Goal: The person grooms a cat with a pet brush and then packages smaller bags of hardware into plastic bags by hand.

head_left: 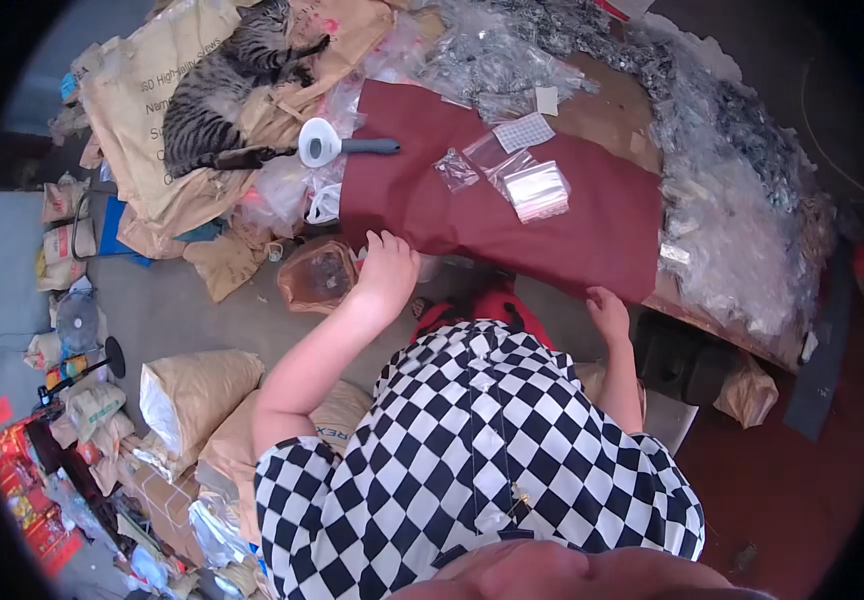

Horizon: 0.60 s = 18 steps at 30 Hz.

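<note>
A dark red cloth (412, 200) lies over the front of the worktable. At its front left edge rests my left hand (387, 268), with the fingers stretched out over the cloth. My right hand (608, 312) is at the front right corner, its fingers loosely bent and slightly apart by the edge. On the cloth are a stack of small clear zip bags (537, 192), a bag with small metal parts (455, 170), another clear bag (489, 157) and a white sheet of small round marks (523, 131). A white scoop with a grey handle (320, 143) lies at the left edge.
A tabby cat (207, 115) lies on brown paper sacks (117, 75) at the back left. Many clear bags of metal parts (722, 200) are heaped at back and right. Below the table stand an open paper bag (317, 275), a full sack (202, 395) and a black container (682, 360).
</note>
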Tool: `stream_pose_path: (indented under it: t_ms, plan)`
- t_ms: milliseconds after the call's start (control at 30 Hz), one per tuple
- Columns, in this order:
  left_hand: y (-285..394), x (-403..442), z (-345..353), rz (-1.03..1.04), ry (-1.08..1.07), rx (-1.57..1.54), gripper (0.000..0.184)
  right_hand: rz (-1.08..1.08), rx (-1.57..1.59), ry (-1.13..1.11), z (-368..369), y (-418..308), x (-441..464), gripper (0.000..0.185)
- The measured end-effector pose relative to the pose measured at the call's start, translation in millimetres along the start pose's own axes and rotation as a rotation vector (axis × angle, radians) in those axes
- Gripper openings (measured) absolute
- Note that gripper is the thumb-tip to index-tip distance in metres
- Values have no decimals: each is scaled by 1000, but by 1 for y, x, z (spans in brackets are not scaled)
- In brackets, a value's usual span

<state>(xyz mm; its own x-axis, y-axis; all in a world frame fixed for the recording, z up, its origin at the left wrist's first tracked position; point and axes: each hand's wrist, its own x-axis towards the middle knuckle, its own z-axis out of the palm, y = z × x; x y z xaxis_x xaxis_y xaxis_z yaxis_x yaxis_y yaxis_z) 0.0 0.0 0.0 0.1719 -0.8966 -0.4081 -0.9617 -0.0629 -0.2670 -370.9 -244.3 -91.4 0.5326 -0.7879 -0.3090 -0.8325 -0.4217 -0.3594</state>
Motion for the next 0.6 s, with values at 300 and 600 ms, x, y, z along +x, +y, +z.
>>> stream_pose_path:
  t_ms: [300, 600]
  plan:
    - [75, 50, 75, -146, 142, -619, 34, -100, -20, -135, 0, 30, 39, 31]
    - [-60, 152, 65, -1483, 652, -1404, 60, -189, -211, -361, -45, 23, 111, 29]
